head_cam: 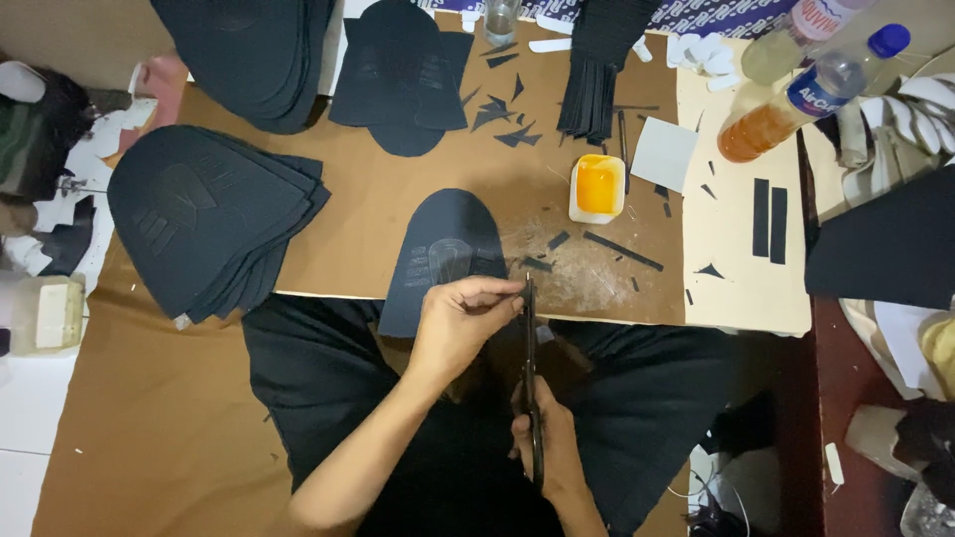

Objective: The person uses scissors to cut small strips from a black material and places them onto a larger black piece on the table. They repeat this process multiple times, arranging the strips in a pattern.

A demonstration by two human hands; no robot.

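Here my right hand (547, 443) is closed around the handles of a pair of scissors (530, 368), blades pointing away from me toward the board. My left hand (460, 318) pinches something thin and dark at the blade tips; I cannot make out the piece itself, only that the fingers are shut on it right beside the scissors. I judge this as a trimming cut in hand. The next move would call for a steady squeeze while the left fingers stay clear of the blades. Just beyond the scissors lies a dark rounded fabric panel (448, 254) on the brown board (378, 199), with offcut slivers right of it. Farther past the scissors sits a small tub of orange glue (597, 187); well left, a stack of dark panels (209, 224).
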